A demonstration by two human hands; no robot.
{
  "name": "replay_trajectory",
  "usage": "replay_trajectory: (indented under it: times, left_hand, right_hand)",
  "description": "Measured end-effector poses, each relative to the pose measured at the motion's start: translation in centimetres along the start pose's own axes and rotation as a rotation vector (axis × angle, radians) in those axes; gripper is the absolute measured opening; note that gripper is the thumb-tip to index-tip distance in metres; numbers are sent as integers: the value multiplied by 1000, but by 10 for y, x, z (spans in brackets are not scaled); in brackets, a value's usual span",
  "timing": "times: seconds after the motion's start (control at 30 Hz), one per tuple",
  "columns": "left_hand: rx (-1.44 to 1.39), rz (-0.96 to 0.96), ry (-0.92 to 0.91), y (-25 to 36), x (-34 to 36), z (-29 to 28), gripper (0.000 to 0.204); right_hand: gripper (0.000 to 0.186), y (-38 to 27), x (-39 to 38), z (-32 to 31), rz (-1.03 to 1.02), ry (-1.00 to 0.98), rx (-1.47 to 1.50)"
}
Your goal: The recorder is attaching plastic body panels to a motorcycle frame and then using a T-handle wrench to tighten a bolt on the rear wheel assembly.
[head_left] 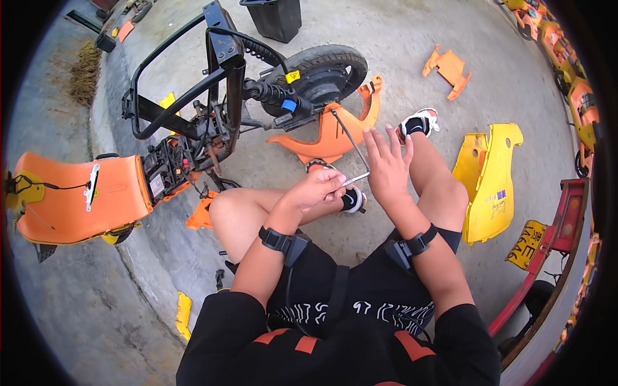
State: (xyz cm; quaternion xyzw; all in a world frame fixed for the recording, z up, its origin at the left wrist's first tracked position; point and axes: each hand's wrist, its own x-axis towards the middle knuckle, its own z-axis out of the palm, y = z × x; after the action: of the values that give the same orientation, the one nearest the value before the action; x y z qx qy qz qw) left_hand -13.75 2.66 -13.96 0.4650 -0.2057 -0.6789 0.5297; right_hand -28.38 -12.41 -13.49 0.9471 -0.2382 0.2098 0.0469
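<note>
My left hand (315,190) is closed round one arm of a bent metal wrench (351,137), L-shaped by its look. Its long thin shaft slants up and away to an orange curved plastic panel (322,137), and its tip overlaps the panel's upper part; whether they touch I cannot tell. Beside the wrench's bend, my right hand (389,168) is raised with its fingers spread. The orange panel lies below the rear wheel (325,72) of a stripped scooter, whose black frame (222,71) lies on its side.
An orange front shield (84,199) lies at the left, joined to exposed wiring (174,164). A yellow body panel (487,183) rests right of my knee. Farther off are another orange part (449,71) and a black bin (275,19). A red vehicle edge (534,270) borders the right.
</note>
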Motion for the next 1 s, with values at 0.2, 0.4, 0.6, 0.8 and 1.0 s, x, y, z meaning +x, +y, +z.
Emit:
replay_trajectory:
  times: [0.2,0.4,0.6,0.8,1.0]
  left_hand:
    - [-214,100,17,-39,19,15,25]
    - [-202,132,40,-74,50,36,22]
    - [21,-83,436,-41,43,20,32]
    - [-83,-139,85,12,-8,-12,43]
    - [86,52,121,2,2,9,38]
  right_hand:
    - [86,9,1,-14,641,-164,1226]
    - [75,-11,-2,-12,846,-438,1761]
    - [43,-13,-5,16,89,-288,436]
    - [44,-4,-13,26,-75,-253,278]
    - [61,-2,-6,6,91,-154,95]
